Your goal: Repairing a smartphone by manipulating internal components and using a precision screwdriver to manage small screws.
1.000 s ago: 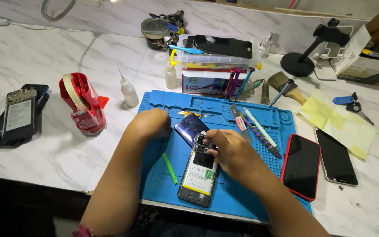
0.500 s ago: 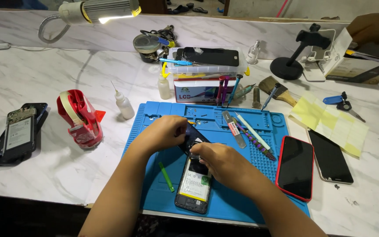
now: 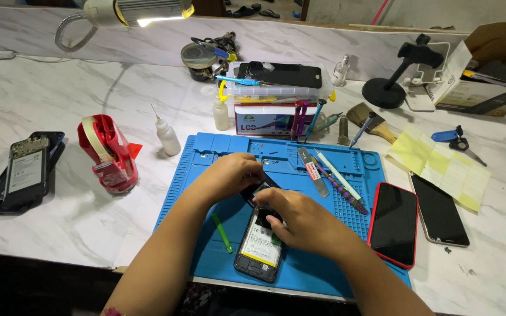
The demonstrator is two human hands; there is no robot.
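An opened phone [image 3: 259, 248] lies on the blue repair mat [image 3: 206, 158], its battery showing. My left hand [image 3: 229, 175] rests over the phone's top end, fingers curled on a dark part there. My right hand [image 3: 300, 219] covers the phone's upper middle, its fingertips pressed against the same dark part beside my left hand. What exactly the fingers pinch is hidden. A green plastic pry tool [image 3: 222, 233] lies on the mat just left of the phone.
On the mat's right lie tweezers, a pen-like tool and a beaded driver [image 3: 338, 182]. A red-cased phone [image 3: 393, 223] and a black phone [image 3: 439, 209] lie right of it. A red tape dispenser [image 3: 108, 153], a dropper bottle [image 3: 166, 136], an opened phone [image 3: 26, 171], a parts box [image 3: 279, 93] and a lamp [image 3: 139, 10] stand around.
My left hand has come in from the mat's left onto the phone's top end, meeting my right hand. The loose dark part seen above the phone earlier is now under both hands.
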